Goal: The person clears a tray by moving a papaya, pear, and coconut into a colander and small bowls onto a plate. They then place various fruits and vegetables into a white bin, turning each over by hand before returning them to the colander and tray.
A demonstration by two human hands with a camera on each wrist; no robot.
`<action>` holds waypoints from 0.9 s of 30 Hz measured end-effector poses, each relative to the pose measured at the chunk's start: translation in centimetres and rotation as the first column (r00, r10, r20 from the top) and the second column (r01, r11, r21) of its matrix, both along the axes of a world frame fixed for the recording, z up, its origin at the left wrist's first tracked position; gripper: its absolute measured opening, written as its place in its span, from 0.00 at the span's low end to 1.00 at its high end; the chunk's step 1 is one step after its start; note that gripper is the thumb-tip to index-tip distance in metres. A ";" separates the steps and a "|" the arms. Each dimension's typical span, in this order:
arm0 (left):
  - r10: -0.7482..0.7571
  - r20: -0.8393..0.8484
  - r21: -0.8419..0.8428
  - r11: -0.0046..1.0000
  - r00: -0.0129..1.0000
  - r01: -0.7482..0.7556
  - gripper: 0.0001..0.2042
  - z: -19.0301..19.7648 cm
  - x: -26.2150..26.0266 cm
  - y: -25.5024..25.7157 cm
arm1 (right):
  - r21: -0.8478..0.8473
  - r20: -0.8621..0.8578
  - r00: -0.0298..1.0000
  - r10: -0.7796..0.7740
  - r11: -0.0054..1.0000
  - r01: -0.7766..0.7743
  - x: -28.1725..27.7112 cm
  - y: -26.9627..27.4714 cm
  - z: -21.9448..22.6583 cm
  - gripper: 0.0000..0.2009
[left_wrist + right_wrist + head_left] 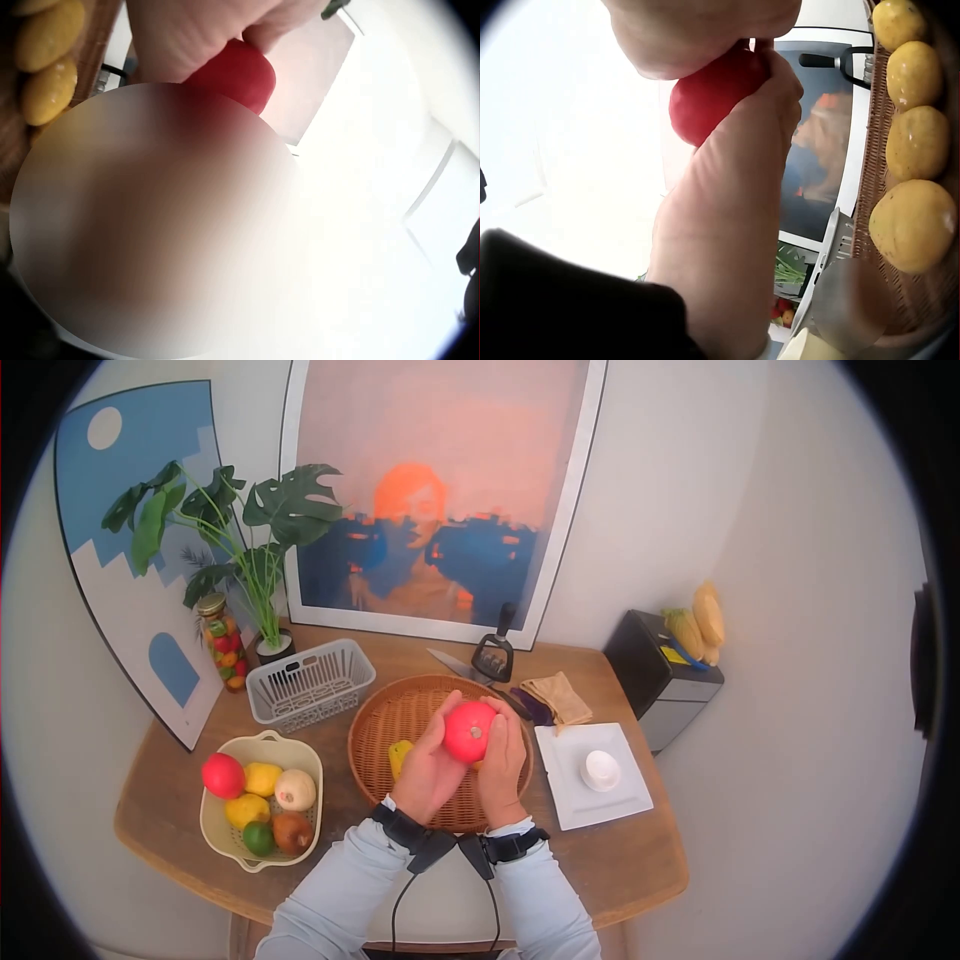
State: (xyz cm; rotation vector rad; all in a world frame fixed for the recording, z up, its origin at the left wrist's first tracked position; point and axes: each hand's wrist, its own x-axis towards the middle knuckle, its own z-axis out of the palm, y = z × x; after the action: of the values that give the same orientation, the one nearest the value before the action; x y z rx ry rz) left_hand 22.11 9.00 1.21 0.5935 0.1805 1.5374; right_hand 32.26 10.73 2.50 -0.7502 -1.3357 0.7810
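Observation:
Both hands cup a round red fruit (468,732) between their palms, above the wicker basket (375,710). My left hand (430,772) grips its left side and my right hand (503,770) its right side, fingers curved round it. A pale round spot on the fruit faces up. In the right wrist view the red fruit (712,97) shows between the two hands. Several yellow fruits (913,225) lie along the wicker basket below; in the head view the hands hide most of them.
At left a cream basket (312,800) holds another red fruit, lemons and other produce. Behind it stand a grey plastic basket (262,710), a jar (225,645) and a plant (265,585). A knife (455,663) lies behind the wicker basket; a white plate (565,805) bears a small cup (600,770).

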 end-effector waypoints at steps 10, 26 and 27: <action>-0.032 0.037 -0.155 0.987 0.999 0.037 0.21 -0.3 0.0 0.2 | 0.036 0.170 0.985 -0.025 0.999 0.019 -0.6 0.2 -0.8 0.16; 0.249 -0.396 -0.046 0.956 0.884 -0.290 0.15 -5.8 -0.3 3.1 | 0.546 0.428 0.794 -0.431 0.824 0.152 -1.7 -0.8 0.3 0.07; 0.267 -0.424 0.002 0.956 0.865 -0.294 0.15 -6.7 -0.4 3.1 | 0.470 0.388 0.838 -0.383 0.864 0.178 -1.6 -0.6 -0.3 0.07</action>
State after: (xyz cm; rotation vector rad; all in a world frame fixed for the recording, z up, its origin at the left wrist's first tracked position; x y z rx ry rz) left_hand 21.75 12.14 -5.45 0.8753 0.6701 1.6584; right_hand 30.62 10.14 2.22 -0.7954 -1.7028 0.0434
